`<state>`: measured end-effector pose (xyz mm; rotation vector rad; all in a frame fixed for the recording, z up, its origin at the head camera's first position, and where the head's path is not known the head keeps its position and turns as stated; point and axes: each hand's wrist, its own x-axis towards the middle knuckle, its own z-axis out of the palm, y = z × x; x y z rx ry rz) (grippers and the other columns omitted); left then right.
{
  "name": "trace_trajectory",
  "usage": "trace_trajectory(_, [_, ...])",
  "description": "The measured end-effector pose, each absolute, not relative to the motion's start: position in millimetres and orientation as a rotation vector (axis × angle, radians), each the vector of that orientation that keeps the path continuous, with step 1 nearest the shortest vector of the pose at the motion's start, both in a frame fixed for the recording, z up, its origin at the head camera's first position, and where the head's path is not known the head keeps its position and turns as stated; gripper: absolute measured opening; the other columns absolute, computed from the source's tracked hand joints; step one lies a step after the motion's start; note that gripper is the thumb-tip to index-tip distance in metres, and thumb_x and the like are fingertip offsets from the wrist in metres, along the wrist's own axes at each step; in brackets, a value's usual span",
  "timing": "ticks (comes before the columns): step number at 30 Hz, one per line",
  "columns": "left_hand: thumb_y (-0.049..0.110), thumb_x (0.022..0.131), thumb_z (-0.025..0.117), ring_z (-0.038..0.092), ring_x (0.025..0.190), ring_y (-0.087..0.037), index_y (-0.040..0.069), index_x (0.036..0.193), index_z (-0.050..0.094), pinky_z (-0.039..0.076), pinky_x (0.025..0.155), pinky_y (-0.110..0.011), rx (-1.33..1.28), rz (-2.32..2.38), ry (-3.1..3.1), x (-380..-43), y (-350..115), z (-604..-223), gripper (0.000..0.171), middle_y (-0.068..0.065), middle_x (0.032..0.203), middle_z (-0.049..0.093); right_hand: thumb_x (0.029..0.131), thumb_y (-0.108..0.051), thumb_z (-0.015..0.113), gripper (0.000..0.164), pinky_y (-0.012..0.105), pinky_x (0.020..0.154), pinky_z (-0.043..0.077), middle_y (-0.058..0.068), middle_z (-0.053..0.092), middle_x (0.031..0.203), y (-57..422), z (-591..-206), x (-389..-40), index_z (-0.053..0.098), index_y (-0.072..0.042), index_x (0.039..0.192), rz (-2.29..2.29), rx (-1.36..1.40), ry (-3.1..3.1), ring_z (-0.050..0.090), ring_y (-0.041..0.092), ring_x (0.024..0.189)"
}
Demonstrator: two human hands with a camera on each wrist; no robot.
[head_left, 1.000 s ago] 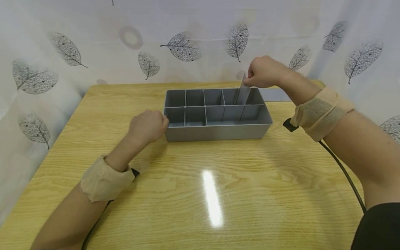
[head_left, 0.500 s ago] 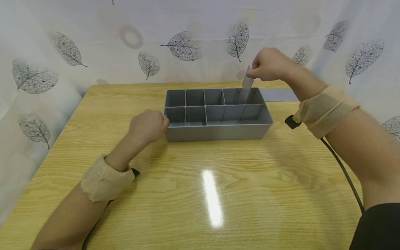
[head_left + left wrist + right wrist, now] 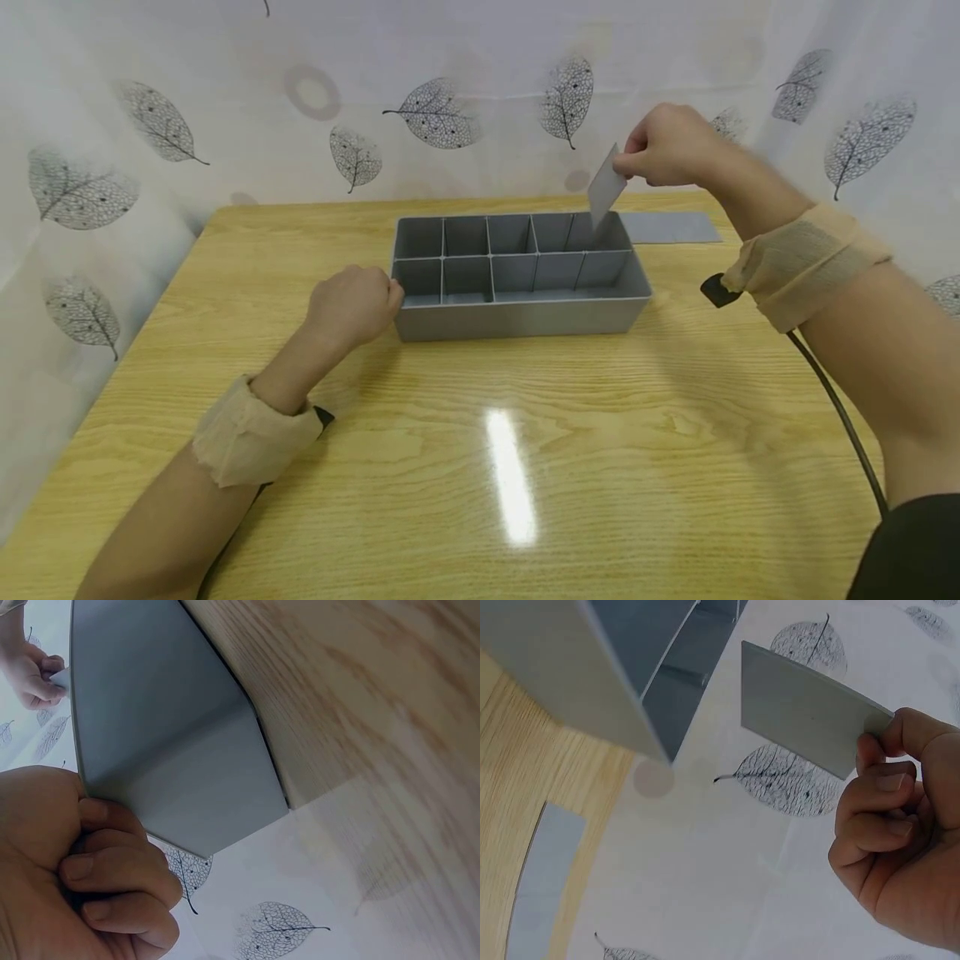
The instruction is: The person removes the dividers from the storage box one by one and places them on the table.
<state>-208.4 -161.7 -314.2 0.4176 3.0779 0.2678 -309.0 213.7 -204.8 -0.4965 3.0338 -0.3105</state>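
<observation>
A grey divider box (image 3: 525, 320) stands on the wooden table, split lengthwise and into several compartments. My left hand (image 3: 351, 305) grips its left end at the rim; in the left wrist view the curled fingers (image 3: 124, 870) lie against the corner of the grey wall. At the back right, my right hand (image 3: 672, 150) pinches a thin grey divider panel (image 3: 607, 185) between thumb and forefinger. The panel tilts above the rear right compartment. In the right wrist view, the whole panel (image 3: 802, 709) shows apart from the box.
A flat grey strip (image 3: 675, 227) lies on the table (image 3: 420, 467) just right of the box, near the back edge. Behind hangs a white curtain (image 3: 247, 108) with leaf prints. A black cable (image 3: 832, 408) runs along the right arm.
My right hand has drawn the divider panel up out of the rear right part of the box and moved it slightly right. The left hand and the box stay in place.
</observation>
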Motion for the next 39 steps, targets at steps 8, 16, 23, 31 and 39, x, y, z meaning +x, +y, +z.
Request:
trace_trajectory(8, [0.025, 0.093, 0.028, 0.029, 0.042, -0.012, 0.013, 0.051, 0.041, 0.025, 0.037, -0.026, 0.424, 0.285, 3.064, -207, -163, -316, 0.046, 0.001, 0.046, 0.034, 0.09, -0.034, 0.046, 0.038, 0.031, 0.049, 0.039, 0.004, 0.056, 0.062, 253, -218, -319, 0.064, 0.0, 0.095, -0.515, -0.297, 2.967, 0.046, 0.018, 0.053])
trace_trajectory(16, [0.024, 0.092, 0.028, 0.031, 0.044, -0.014, 0.013, 0.052, 0.042, 0.028, 0.038, -0.028, 0.413, 0.295, 3.074, -208, -162, -317, 0.044, 0.0, 0.049, 0.037, 0.093, -0.035, 0.047, 0.038, 0.031, 0.051, 0.036, 0.002, 0.044, 0.054, 296, -240, -312, 0.059, 0.0, 0.084, -0.736, -0.193, 2.877, 0.039, 0.017, 0.049])
trace_trajectory(23, [0.023, 0.091, 0.028, 0.03, 0.043, -0.013, 0.013, 0.052, 0.041, 0.026, 0.038, -0.027, 0.415, 0.309, 3.072, -208, -162, -316, 0.043, 0.001, 0.047, 0.035, 0.093, -0.039, 0.047, 0.041, 0.032, 0.049, 0.036, 0.003, 0.044, 0.053, 324, -267, -306, 0.056, -0.002, 0.078, -0.754, -0.157, 2.848, 0.04, 0.017, 0.048])
trace_trajectory(31, [0.024, 0.092, 0.027, 0.029, 0.043, -0.013, 0.014, 0.052, 0.041, 0.026, 0.039, -0.027, 0.421, 0.305, 3.063, -207, -164, -318, 0.044, 0.001, 0.047, 0.035, 0.095, -0.035, 0.045, 0.04, 0.031, 0.052, 0.036, 0.002, 0.043, 0.052, 339, -298, -302, 0.058, 0.0, 0.084, -0.639, -0.229, 2.772, 0.039, 0.016, 0.047])
trace_trajectory(39, [0.025, 0.091, 0.027, 0.03, 0.043, -0.013, 0.013, 0.051, 0.041, 0.027, 0.038, -0.028, 0.407, 0.294, 3.077, -209, -162, -317, 0.044, 0.001, 0.048, 0.035, 0.095, -0.026, 0.046, 0.035, 0.025, 0.043, 0.03, -0.003, 0.036, 0.049, 345, -317, -302, 0.057, 0.003, 0.078, -0.679, -0.223, 2.646, 0.026, 0.009, 0.042])
